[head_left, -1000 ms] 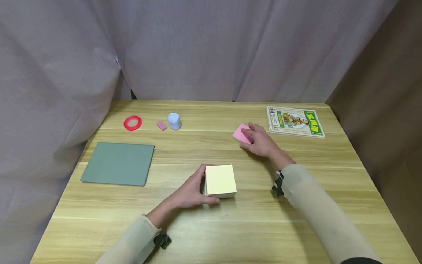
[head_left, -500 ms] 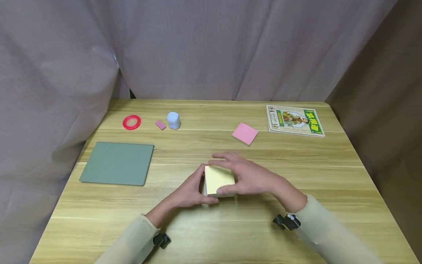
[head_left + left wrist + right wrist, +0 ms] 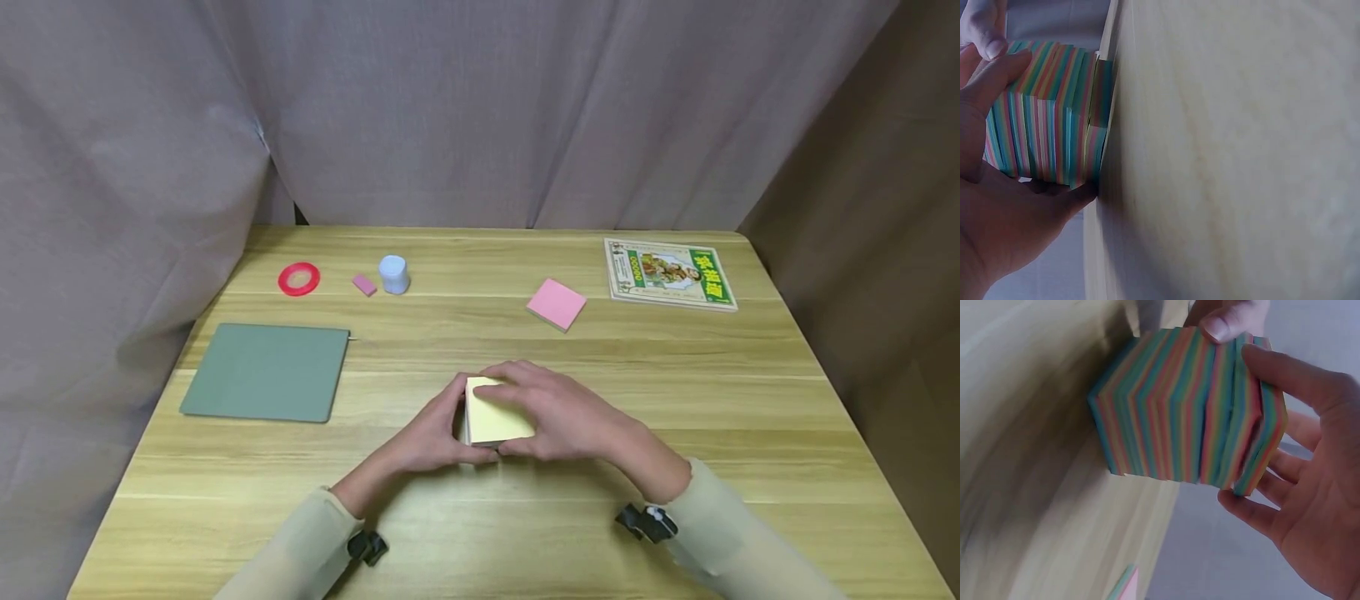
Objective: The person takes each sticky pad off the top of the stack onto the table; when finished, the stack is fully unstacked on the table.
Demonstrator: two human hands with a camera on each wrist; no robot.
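While the left hand (image 3: 431, 433) cups the near-left side of the paper block (image 3: 497, 412), thumb and fingers curled against its rainbow-striped edges, the right hand (image 3: 558, 412) lies over the block's yellow top with its fingers wrapped round the upper sheets and the thumb at the near edge. That block sits on the wooden table (image 3: 525, 517) near its middle, with a pink note pad (image 3: 557, 303), a booklet (image 3: 670, 273), a green mat (image 3: 264, 372), a red tape ring (image 3: 299, 278), a small pink eraser (image 3: 364, 285) and a pale blue cup (image 3: 393, 274) lying apart from it.
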